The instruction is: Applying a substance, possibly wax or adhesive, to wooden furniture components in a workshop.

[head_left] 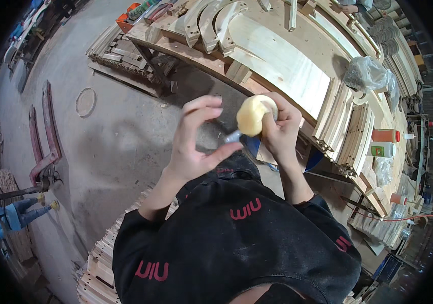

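In front of my chest, my right hand [281, 126] grips a pale yellow rounded thing [250, 117] with a smooth, light surface; its exact kind I cannot make out. A whitish round edge shows behind it, under my fingers. My left hand [192, 137] is just to its left, fingers curved and spread wide from the thumb. Close to the left thumb tip is a small grey cylindrical piece [232, 137]; whether it touches the thumb or joins the yellow thing I cannot tell.
Ahead stands a long workbench [323, 43] with curved wooden pieces [209, 25], a pale board [277, 55] and stacked wooden strips [345, 124]. Bottles [382, 149] and a plastic bag [366, 75] lie at right. A red pallet jack [46, 147] is left, near another person [21, 213].
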The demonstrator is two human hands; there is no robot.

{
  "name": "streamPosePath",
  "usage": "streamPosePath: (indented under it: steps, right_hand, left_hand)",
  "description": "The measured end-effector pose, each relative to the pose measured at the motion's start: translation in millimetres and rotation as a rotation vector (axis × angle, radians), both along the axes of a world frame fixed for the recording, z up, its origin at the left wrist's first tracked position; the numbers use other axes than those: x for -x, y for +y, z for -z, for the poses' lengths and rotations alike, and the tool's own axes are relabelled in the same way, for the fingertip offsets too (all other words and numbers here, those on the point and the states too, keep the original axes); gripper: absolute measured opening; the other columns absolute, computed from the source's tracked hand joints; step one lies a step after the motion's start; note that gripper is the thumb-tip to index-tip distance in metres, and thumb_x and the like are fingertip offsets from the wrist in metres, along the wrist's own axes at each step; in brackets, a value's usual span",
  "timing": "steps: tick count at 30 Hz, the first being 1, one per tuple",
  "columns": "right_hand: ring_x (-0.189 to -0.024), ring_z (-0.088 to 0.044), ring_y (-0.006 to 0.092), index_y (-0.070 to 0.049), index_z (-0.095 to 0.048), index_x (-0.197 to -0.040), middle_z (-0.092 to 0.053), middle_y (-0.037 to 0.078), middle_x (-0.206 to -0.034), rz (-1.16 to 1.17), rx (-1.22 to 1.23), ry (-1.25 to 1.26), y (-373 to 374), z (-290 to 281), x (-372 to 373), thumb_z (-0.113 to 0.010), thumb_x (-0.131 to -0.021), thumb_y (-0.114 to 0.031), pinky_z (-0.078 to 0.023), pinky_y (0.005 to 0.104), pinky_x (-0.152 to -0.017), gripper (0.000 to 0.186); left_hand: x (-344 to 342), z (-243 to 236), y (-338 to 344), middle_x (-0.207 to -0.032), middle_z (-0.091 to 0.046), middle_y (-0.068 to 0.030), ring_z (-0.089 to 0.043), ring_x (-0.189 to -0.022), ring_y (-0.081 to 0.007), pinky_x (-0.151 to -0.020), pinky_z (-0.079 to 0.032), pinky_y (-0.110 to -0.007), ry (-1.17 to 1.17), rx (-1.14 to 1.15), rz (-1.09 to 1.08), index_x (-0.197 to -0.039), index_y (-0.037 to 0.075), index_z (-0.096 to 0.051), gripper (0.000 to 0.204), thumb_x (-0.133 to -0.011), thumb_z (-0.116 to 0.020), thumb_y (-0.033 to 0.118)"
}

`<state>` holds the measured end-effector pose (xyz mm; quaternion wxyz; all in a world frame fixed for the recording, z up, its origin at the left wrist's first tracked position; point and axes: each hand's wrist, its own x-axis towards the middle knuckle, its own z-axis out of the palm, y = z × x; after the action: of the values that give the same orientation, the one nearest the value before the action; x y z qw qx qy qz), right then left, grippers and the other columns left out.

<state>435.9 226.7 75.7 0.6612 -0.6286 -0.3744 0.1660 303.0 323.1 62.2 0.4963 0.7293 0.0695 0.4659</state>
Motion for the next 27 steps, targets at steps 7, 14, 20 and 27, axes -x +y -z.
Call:
streamPosePath:
  steps: [7, 14, 20, 27]
  right_hand:
    - [-0.045, -0.04, 0.0044, 0.002, -0.06, -0.071, -0.046, 0.0, -0.047, -0.249, 0.249, 0.115, 2.6, -3.5, 12.5, -0.043, -0.093, -0.025, -0.033, 0.0228, -0.043, 0.039]
    - [-0.085, -0.054, 0.0162, -0.007, -0.049, -0.117, -0.054, 0.007, -0.1, -0.554, 0.237, -0.23, 15.9, -26.0, 45.6, -0.073, -0.069, -0.024, -0.045, 0.0268, -0.068, 0.057]
    - [-0.097, -0.053, 0.0186, -0.003, -0.05, -0.115, -0.052, 0.008, -0.108, -0.61, 0.212, -0.17, 31.3, -1.8, 91.5, -0.074, -0.068, -0.016, -0.045, 0.0277, -0.079, 0.054]
    - [-0.058, -0.056, 0.0169, 0.003, -0.058, -0.084, -0.056, 0.013, -0.067, -0.348, 0.351, -0.154, 41.0, 20.1, 102.8, -0.057, -0.072, 0.003, -0.046, 0.0265, -0.056, 0.012]
  left_hand:
    - [15.7, -5.9, -3.7, -0.104, -0.054, -0.0147, -0.056, -0.091, -0.0264, -0.073, -0.048, -0.029, 0.179, 0.026, 0.04, -0.105, 0.0, -0.052, 0.041, -0.069, -0.069, 0.003]
    - [55.0, 4.1, 10.4, -0.069, -0.055, -0.0126, -0.057, -0.061, -0.0241, -0.055, -0.044, -0.029, 0.162, 0.139, -0.139, -0.086, -0.003, -0.055, 0.014, -0.076, -0.062, 0.004]
    - [105.6, 26.8, 23.4, -0.068, -0.059, -0.015, -0.06, -0.062, -0.0234, -0.055, -0.043, -0.03, 0.351, 0.237, -0.048, -0.078, -0.003, -0.06, 0.037, -0.089, -0.049, 0.031]
    - [127.2, 40.0, 45.1, -0.107, -0.054, -0.0082, -0.053, -0.096, -0.0166, -0.078, -0.043, -0.027, 0.316, 0.58, 0.252, -0.124, 0.0, -0.038, 0.065, -0.081, -0.06, 0.043]
